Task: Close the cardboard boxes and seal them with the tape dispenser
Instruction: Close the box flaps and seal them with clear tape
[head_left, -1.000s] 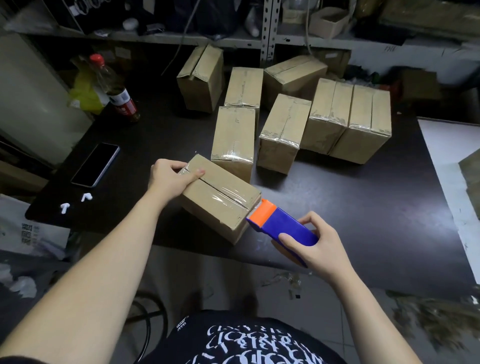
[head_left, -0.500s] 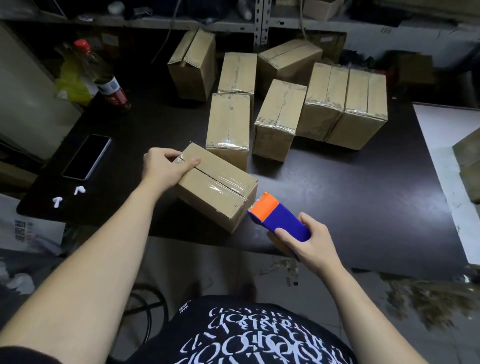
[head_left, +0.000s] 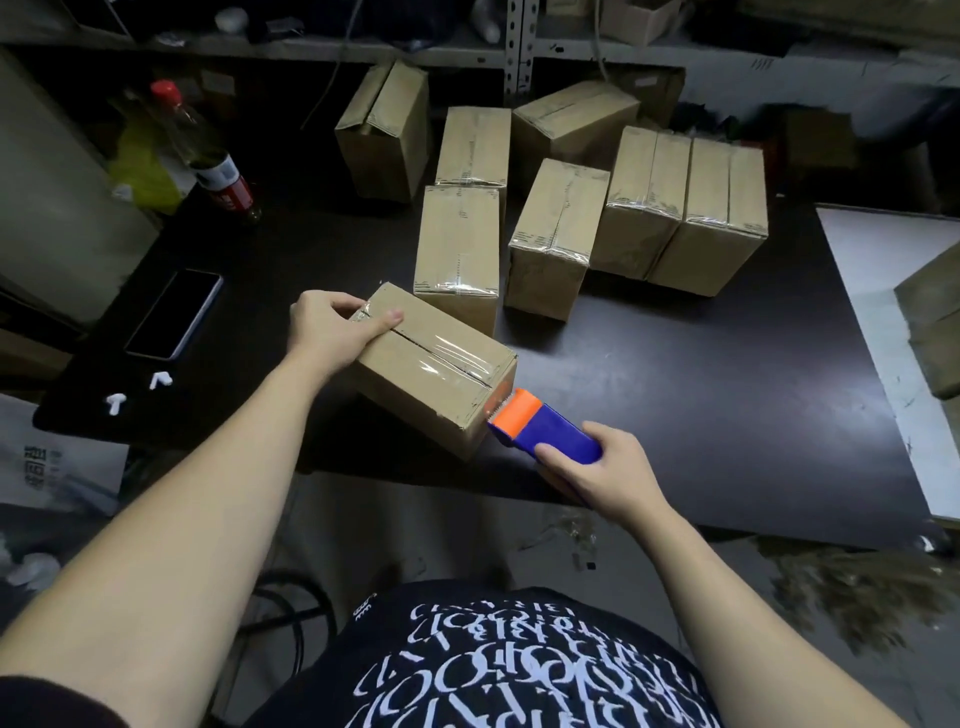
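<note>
A closed cardboard box (head_left: 436, 382) lies at an angle near the front edge of the dark table (head_left: 701, 395), with clear tape running along its top seam. My left hand (head_left: 332, 327) grips the box's far left corner, thumb on top of the tape. My right hand (head_left: 602, 470) holds a blue tape dispenser (head_left: 545, 431) with an orange head. The orange head touches the box's near right end, low on its side.
Several taped cardboard boxes (head_left: 561, 234) stand in a cluster behind. A phone (head_left: 174, 312) and two white earbuds (head_left: 137, 389) lie at the left. A red-capped bottle (head_left: 213, 156) stands at the back left. A white board (head_left: 904, 322) lies at the right.
The dispenser's orange head, a little off the box half a second ago, now touches its near end. My left hand has kept its hold on the far corner.
</note>
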